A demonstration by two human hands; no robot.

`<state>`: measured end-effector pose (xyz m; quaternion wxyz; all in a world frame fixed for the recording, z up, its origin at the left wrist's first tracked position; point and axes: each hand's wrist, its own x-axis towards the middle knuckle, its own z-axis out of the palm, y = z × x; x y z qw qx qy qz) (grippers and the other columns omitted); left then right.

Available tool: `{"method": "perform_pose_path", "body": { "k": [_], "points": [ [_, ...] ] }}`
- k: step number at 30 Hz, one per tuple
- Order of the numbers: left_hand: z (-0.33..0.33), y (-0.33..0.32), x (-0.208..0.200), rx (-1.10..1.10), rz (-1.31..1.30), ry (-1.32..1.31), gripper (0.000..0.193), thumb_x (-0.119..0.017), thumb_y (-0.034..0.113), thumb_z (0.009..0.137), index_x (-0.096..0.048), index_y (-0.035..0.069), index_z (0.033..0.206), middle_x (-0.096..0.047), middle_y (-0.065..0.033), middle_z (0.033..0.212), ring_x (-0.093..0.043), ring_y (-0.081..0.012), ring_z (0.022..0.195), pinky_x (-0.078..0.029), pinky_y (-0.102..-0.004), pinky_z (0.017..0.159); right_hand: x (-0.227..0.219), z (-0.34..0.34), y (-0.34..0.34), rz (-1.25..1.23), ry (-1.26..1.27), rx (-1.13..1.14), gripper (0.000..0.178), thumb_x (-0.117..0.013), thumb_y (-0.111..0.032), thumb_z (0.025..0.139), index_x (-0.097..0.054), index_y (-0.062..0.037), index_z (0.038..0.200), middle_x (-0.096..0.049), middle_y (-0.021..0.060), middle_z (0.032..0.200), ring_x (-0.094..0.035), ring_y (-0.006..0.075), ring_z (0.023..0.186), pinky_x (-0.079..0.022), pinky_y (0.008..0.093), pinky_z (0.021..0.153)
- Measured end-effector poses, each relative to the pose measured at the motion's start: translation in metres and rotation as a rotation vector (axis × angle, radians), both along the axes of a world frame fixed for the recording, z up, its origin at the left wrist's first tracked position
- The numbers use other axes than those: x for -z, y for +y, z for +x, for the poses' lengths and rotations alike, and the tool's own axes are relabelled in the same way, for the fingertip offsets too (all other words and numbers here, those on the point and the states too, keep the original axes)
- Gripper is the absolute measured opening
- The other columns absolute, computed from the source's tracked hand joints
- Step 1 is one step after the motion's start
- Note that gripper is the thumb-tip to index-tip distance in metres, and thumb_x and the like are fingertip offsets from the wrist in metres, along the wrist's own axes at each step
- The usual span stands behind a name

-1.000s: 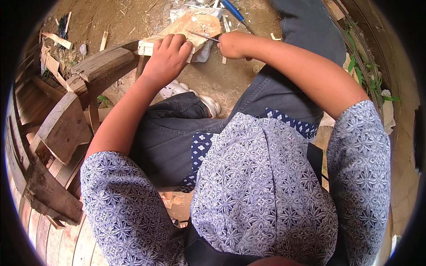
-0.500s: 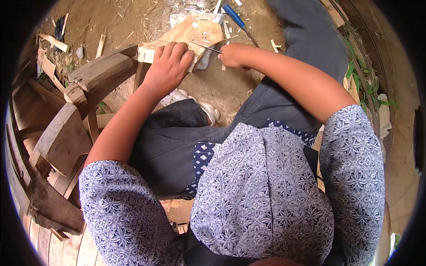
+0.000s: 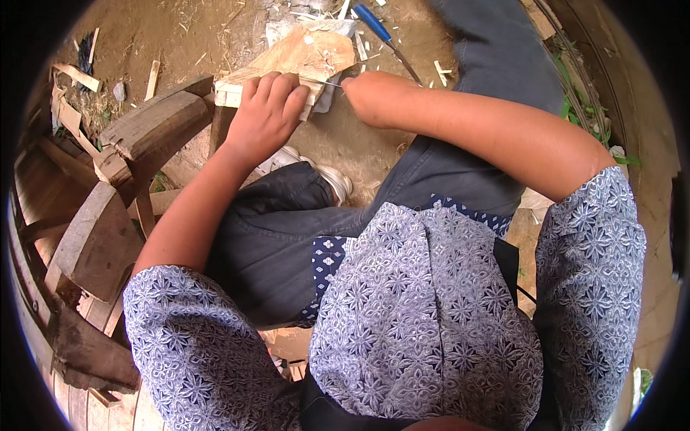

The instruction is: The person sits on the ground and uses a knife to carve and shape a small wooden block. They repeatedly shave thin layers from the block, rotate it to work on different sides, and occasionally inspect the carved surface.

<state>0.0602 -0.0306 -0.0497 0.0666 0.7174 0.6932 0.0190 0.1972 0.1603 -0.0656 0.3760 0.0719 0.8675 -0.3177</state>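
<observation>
My left hand (image 3: 267, 113) rests with curled fingers over the near edge of a pale wooden piece (image 3: 309, 50), holding it down. Its fingertips and what lies under them are partly hidden. My right hand (image 3: 375, 99) is closed around the handle of a thin-bladed metal tool (image 3: 329, 84); the handle is hidden in my fist, so its exact kind cannot be made out. The blade points left across the wood's near edge, close to my left fingers. Beyond my right hand, a blue-handled chisel-like tool (image 3: 374, 21) lies on the dirt.
At the left stands a frame of heavy weathered timber (image 3: 162, 122). Wood shavings and offcuts (image 3: 77, 76) are scattered over the dirt ground. My bent leg (image 3: 496, 68) is on the right, and a white shoe (image 3: 336, 181) shows below the wood.
My right hand has shifted left and turned, drawing the blade closer to my left fingers. My right elbow has swung outward and down. My left hand stays on the wood.
</observation>
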Motion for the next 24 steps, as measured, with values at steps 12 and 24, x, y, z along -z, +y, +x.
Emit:
{"method": "perform_pose_path", "body": {
  "k": [12, 24],
  "points": [
    [-0.002, 0.001, -0.001, 0.016, -0.008, 0.012, 0.040, -0.062, 0.015, 0.081, -0.052, 0.008, 0.119, -0.054, -0.0095, 0.116, -0.053, -0.0287, 0.110, -0.041, -0.0423, 0.090, 0.045, -0.004, 0.003, -0.016, -0.009, -0.008, 0.024, -0.047, -0.008, 0.093, -0.061, 0.0035, 0.109, -0.068, 0.0275, 0.106, -0.065, 0.0429, 0.104, -0.053, 0.0487, 0.088],
    [-0.001, 0.001, 0.000, 0.028, 0.027, 0.044, 0.034, -0.060, 0.020, 0.083, -0.052, 0.011, 0.115, -0.055, -0.0060, 0.112, -0.054, -0.0232, 0.106, -0.040, -0.0381, 0.086, 0.023, 0.001, -0.002, 0.045, -0.068, 0.039, 0.030, -0.054, -0.001, 0.085, -0.068, 0.0015, 0.111, -0.069, 0.0217, 0.114, -0.067, 0.0376, 0.106, -0.055, 0.0466, 0.087]
  ]
}}
